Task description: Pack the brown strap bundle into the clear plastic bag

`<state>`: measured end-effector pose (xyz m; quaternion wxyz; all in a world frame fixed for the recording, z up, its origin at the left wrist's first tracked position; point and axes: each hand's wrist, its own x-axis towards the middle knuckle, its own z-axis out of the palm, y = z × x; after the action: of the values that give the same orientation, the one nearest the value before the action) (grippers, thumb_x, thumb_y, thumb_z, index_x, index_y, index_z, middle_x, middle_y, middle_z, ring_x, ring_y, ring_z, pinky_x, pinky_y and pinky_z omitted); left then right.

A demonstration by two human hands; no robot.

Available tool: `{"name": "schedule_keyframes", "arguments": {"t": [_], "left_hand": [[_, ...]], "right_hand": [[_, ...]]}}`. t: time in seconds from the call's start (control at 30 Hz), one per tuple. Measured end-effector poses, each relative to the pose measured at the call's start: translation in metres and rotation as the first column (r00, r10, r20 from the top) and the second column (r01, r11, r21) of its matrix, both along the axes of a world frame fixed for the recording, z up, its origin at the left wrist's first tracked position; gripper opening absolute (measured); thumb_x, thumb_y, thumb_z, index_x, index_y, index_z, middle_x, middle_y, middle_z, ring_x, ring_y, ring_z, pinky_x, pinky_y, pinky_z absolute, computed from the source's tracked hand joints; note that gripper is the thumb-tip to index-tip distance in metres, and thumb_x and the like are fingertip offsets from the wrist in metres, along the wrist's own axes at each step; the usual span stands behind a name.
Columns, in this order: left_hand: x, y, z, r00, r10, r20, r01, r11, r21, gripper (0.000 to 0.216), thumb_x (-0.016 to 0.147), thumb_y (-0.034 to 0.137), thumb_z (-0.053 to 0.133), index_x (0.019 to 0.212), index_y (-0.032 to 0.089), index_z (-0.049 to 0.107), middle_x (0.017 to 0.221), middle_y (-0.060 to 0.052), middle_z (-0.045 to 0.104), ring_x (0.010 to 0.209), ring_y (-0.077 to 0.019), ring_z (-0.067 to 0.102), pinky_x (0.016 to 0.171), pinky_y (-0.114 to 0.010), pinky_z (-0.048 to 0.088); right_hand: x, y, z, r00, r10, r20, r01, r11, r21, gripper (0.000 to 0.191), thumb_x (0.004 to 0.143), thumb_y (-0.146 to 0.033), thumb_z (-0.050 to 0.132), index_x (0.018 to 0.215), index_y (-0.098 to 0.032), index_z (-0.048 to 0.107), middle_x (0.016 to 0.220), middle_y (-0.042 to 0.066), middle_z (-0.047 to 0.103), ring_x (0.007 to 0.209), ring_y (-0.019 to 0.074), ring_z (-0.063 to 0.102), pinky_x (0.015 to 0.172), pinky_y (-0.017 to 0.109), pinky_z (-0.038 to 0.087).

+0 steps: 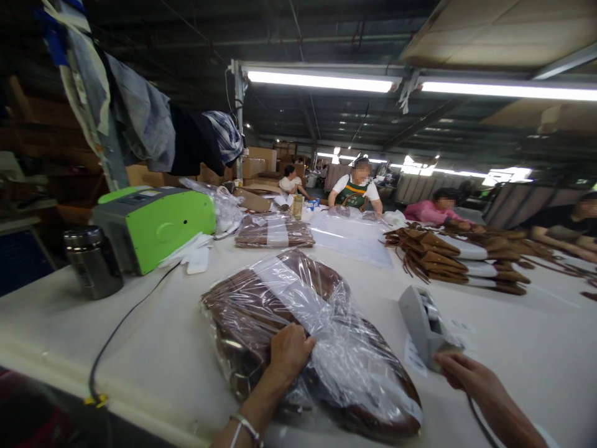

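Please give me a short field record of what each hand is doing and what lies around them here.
left hand: left hand gripping the clear plastic bag of brown leather pieces
right hand: right hand touching the grey tape dispenser
surface: white worktable
nearby: green-and-grey machine, steel flask, stacked brown pieces
others: people seated at the far end

On my bench [69, 323]: green machine [153, 227], steel flask [92, 261], a second wrapped bundle [275, 231], stacked brown pieces [448, 258].

Glossy crinkled plastic bag [321, 323]
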<state>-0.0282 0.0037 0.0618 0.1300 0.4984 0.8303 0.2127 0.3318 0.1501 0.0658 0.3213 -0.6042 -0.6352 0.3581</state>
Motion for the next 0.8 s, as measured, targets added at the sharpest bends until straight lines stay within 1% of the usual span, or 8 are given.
{"name": "schedule_keyframes", "arguments": {"t": [0.07, 0.17, 0.23, 0.3, 0.43, 0.6, 0.73, 0.8], "left_hand": [[0.000, -0.001, 0.002, 1.000, -0.007, -0.009, 0.007, 1.000, -0.012, 0.024, 0.087, 0.036, 0.057, 0.079, 0.019, 0.073, 0.089, -0.007, 0.075, 0.087, -0.0232, 0.070, 0.071, -0.030, 0.043], [0.001, -0.001, 0.001, 1.000, -0.005, -0.012, 0.005, 0.999, -0.033, 0.024, 0.087, 0.037, 0.059, 0.081, 0.020, 0.074, 0.091, -0.007, 0.076, 0.088, -0.0227, 0.070, 0.072, -0.029, 0.044], [0.002, -0.001, 0.000, 1.000, 0.001, -0.019, -0.001, 1.000, -0.031, 0.025, 0.088, 0.039, 0.060, 0.082, 0.020, 0.074, 0.090, -0.007, 0.075, 0.089, -0.0224, 0.070, 0.072, -0.029, 0.044], [0.002, -0.001, -0.002, 1.000, 0.007, -0.023, -0.007, 1.000, -0.014, 0.027, 0.088, 0.041, 0.059, 0.083, 0.020, 0.075, 0.088, -0.007, 0.075, 0.089, -0.0227, 0.070, 0.073, -0.029, 0.044], [0.003, 0.001, -0.006, 1.000, 0.001, -0.007, -0.001, 1.000, -0.006, 0.025, 0.088, 0.038, 0.058, 0.085, 0.020, 0.075, 0.090, -0.007, 0.075, 0.089, -0.0220, 0.070, 0.074, -0.029, 0.044], [0.002, 0.007, -0.014, 0.999, -0.026, -0.029, 0.024, 0.999, -0.042, 0.021, 0.085, 0.033, 0.058, 0.084, 0.020, 0.075, 0.093, -0.008, 0.075, 0.090, -0.0222, 0.069, 0.075, -0.029, 0.044], [0.001, 0.009, -0.016, 0.998, -0.042, -0.039, 0.040, 0.998, -0.054, 0.021, 0.085, 0.032, 0.057, 0.085, 0.021, 0.075, 0.093, -0.007, 0.074, 0.091, -0.0225, 0.070, 0.074, -0.029, 0.045], [0.001, 0.009, -0.015, 0.998, -0.044, -0.039, 0.042, 0.997, -0.057, 0.021, 0.085, 0.032, 0.057, 0.084, 0.020, 0.074, 0.093, -0.007, 0.074, 0.091, -0.0228, 0.070, 0.074, -0.029, 0.045]], "right_hand": [[-0.048, -0.016, 0.032, 0.947, 0.322, 0.021, -0.321, 0.947, -0.035, 0.039, 0.067, -0.062, 0.064, 0.066, -0.023, 0.070, 0.066, 0.008, 0.065, 0.063, 0.0206, 0.060, 0.065, 0.034, 0.052], [-0.125, -0.027, 0.063, 0.762, 0.647, 0.041, -0.635, 0.758, -0.151, 0.030, 0.073, -0.048, 0.062, 0.073, -0.019, 0.070, 0.067, 0.003, 0.067, 0.066, 0.0157, 0.060, 0.065, 0.026, 0.048], [-0.168, -0.023, 0.067, 0.608, 0.784, 0.127, -0.752, 0.620, -0.224, 0.026, 0.074, -0.041, 0.061, 0.076, -0.017, 0.071, 0.068, 0.002, 0.068, 0.066, 0.0137, 0.060, 0.062, 0.022, 0.046], [-0.201, -0.012, 0.059, 0.483, 0.832, 0.275, -0.779, 0.551, -0.300, 0.022, 0.073, -0.035, 0.062, 0.076, -0.017, 0.073, 0.067, 0.001, 0.069, 0.064, 0.0127, 0.061, 0.059, 0.020, 0.045], [-0.239, 0.013, 0.034, 0.373, 0.791, 0.486, -0.728, 0.574, -0.375, 0.009, 0.061, -0.025, 0.073, 0.059, -0.017, 0.071, 0.052, -0.001, 0.062, 0.054, 0.0134, 0.059, 0.051, 0.020, 0.042], [-0.259, 0.023, 0.025, 0.263, 0.744, 0.614, -0.675, 0.597, -0.434, 0.018, 0.058, -0.026, 0.079, 0.049, -0.017, 0.067, 0.048, 0.000, 0.061, 0.055, 0.0183, 0.065, 0.058, 0.025, 0.049], [-0.264, 0.022, 0.027, 0.274, 0.629, 0.727, -0.682, 0.660, -0.314, 0.028, 0.050, -0.024, 0.087, 0.043, -0.017, 0.061, 0.055, 0.007, 0.066, 0.078, 0.0307, 0.071, 0.075, 0.038, 0.053], [-0.261, 0.022, 0.026, 0.298, 0.597, 0.744, -0.684, 0.678, -0.270, 0.032, 0.051, -0.027, 0.088, 0.042, -0.018, 0.059, 0.057, 0.008, 0.067, 0.079, 0.0312, 0.071, 0.078, 0.039, 0.053]]}}
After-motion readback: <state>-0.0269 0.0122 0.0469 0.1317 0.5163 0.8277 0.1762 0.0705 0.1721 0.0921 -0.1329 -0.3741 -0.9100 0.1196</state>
